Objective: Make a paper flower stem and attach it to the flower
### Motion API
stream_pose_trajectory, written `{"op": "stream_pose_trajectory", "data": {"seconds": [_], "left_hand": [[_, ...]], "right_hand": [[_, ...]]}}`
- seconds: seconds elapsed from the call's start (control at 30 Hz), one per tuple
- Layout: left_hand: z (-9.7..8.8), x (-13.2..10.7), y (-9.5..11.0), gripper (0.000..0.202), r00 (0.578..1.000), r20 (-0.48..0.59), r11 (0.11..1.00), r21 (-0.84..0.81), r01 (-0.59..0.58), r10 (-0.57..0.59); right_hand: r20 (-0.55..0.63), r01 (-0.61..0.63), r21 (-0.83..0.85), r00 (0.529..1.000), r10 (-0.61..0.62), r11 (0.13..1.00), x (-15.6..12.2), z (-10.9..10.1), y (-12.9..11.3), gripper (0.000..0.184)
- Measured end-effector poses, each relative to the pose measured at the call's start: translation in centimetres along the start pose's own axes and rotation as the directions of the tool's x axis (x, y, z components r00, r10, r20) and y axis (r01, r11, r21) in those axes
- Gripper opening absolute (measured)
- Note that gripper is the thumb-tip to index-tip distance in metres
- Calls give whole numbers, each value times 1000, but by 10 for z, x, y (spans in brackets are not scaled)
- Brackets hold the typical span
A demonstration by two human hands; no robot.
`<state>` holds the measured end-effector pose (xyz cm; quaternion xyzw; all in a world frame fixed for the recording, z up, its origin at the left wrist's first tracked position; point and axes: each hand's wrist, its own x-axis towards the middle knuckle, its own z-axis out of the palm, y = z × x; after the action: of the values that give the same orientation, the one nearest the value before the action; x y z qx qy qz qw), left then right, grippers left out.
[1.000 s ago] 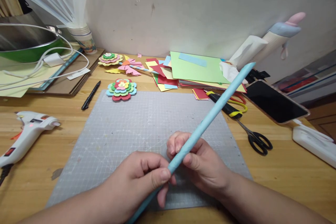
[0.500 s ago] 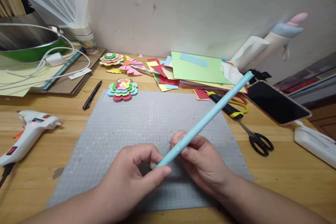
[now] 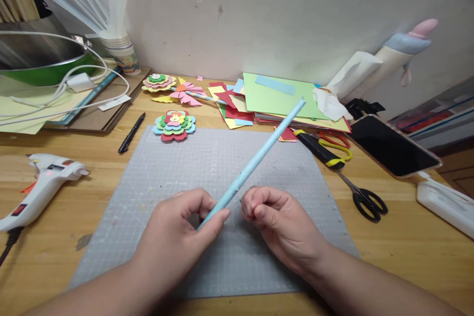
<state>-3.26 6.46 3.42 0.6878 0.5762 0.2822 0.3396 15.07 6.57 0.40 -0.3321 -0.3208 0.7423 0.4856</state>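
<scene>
A long light blue rolled paper stick (image 3: 259,155) slants from low centre up toward the right over a grey cutting mat (image 3: 185,168). My left hand (image 3: 177,242) pinches the stick's lower end between thumb and fingers. My right hand (image 3: 281,229) rests just right of the stick with its fingers curled in; whether the fingertips touch the stick or pinch anything I cannot tell. Both hands hover low over the mat's near half.
A white glue gun (image 3: 40,185) lies at left. A black pen (image 3: 131,132) and layered paper flowers (image 3: 174,125) sit past the mat. Coloured paper sheets (image 3: 277,98), a utility knife (image 3: 320,150), scissors (image 3: 365,200) and a phone (image 3: 392,145) lie at right.
The stick has slid through my hands toward the far side and swung left; my left hand now grips its very end. My right hand's grip on the stick has loosened.
</scene>
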Motion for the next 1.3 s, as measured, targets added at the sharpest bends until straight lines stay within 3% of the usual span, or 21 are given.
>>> {"op": "stream_pose_trajectory", "data": {"seconds": [0.2,0.4,0.77,1.07,1.2,1.3], "left_hand": [[-2,2,0,27,996,-7,995,-58,87,-87],[0,2,-1,27,992,34,989,-76,126,-124],[0,4,1,25,989,57,983,-118,142,-136],[-1,7,-1,32,921,330,840,-422,341,-207],[0,7,-2,33,910,370,811,-463,357,-190],[1,8,-2,30,926,330,802,-494,335,-183]], "right_hand": [[8,-31,21,999,31,999,-2,0,-1,12],[95,-60,125,994,48,990,0,0,-1,19],[54,-70,25,996,69,997,0,3,1,13],[28,-141,50,990,140,989,1,5,-2,21],[40,-130,75,991,128,989,0,5,0,29],[58,-120,37,991,118,992,-2,3,0,35]]}}
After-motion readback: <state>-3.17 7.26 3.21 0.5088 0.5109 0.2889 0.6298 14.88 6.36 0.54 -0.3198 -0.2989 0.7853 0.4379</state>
